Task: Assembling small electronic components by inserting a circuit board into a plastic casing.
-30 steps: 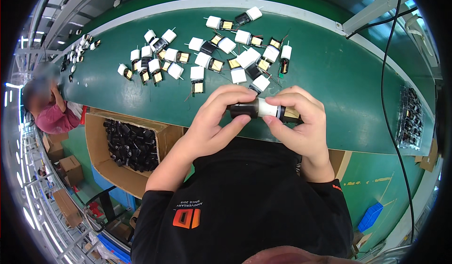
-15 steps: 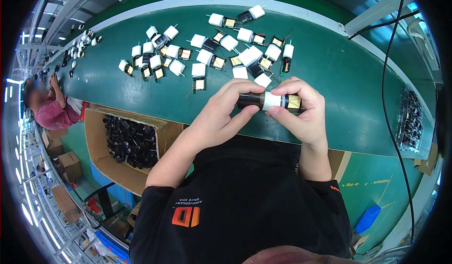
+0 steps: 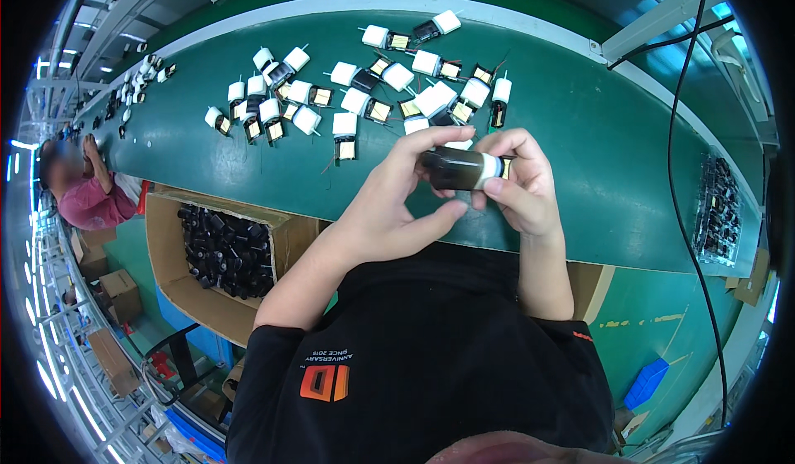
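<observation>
- Black shell (image 3: 454, 168) now covers more of its white core (image 3: 492, 171), one o'clock from frame centre.
- Right hand (image 3: 530, 181) pinches the core; left hand (image 3: 389, 195) lies half-spread, thumb off the shell.
- Should that lone pinch slacken, both could drop, six o'clock, onto the table (image 3: 604, 191).

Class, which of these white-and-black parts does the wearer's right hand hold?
The glossy dark-and-white cylinder, pinched in the bare right hand above the green tabletop; nearby white-and-black parts lie on it.
</observation>
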The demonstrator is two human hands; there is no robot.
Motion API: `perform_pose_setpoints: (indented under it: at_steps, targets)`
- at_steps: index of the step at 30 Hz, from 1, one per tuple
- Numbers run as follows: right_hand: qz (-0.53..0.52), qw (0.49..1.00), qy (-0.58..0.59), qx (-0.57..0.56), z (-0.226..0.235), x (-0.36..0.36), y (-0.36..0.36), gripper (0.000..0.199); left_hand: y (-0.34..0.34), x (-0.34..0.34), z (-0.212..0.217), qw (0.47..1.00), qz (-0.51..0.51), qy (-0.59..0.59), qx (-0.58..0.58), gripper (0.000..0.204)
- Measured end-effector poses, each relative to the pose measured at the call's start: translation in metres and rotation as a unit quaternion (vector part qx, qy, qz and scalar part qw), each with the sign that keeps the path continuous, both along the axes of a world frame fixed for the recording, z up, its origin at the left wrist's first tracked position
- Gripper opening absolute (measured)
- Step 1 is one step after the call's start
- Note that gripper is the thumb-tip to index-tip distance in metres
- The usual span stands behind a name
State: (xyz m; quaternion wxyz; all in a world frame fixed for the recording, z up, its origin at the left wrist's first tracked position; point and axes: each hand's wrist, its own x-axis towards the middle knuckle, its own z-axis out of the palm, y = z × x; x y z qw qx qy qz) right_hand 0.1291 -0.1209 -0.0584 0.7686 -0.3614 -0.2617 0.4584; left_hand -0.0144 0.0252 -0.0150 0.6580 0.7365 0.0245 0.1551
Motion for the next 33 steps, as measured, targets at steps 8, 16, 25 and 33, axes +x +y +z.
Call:
perform_pose_setpoints:
  at_steps: [8,16,25,33]
  targets:
    - [0.051,0.944,0.250,0.209,-0.026,-0.020,0.016,0.018,-0.009,0.019,0.010,0.973,0.039,-0.122,0.191,0.058]
    - [0.050,0.935,0.258,0.239,-0.049,-0.024,0.023,0.017,-0.025,0.032,0.012,0.953,0.083,-0.153,0.249,0.051]
    - [0.062,0.926,0.281,0.246,-0.055,-0.022,0.023,0.017,-0.024,0.033,0.002,0.944,0.092,-0.164,0.272,0.052]
    - [0.046,0.928,0.287,0.233,-0.050,-0.023,0.021,0.017,-0.024,0.033,0.001,0.939,0.096,-0.176,0.281,0.053]
